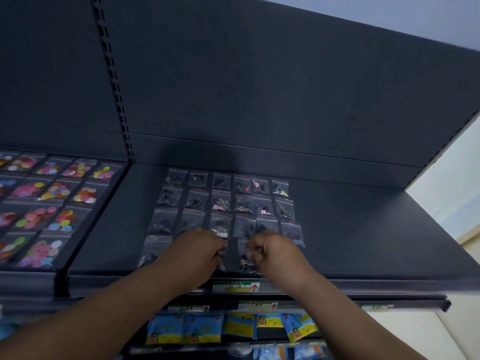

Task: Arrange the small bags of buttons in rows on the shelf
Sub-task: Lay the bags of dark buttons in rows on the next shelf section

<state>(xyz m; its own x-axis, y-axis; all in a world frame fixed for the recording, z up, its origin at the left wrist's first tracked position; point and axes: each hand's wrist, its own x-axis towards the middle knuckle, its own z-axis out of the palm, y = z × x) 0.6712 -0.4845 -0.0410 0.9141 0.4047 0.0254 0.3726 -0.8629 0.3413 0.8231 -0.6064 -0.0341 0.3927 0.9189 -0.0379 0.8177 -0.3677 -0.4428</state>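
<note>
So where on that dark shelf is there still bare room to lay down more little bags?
The widest bare patch of the shelf lies right of the dark button bags, out to the shelf's right end. A narrower bare strip runs between them and the colourful button bags on the left. The grid itself is crowded.

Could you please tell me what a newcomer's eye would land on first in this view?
Probably the grid of small clear plastic bags of dark buttons, laid in rows midway along the dark grey metal shelf. There the left hand and right hand pinch at front-row bags with curled fingers, though motion blur hides the exact grip. Next, the clear bags of bright multicoloured buttons further left stand out against the dark.
</note>
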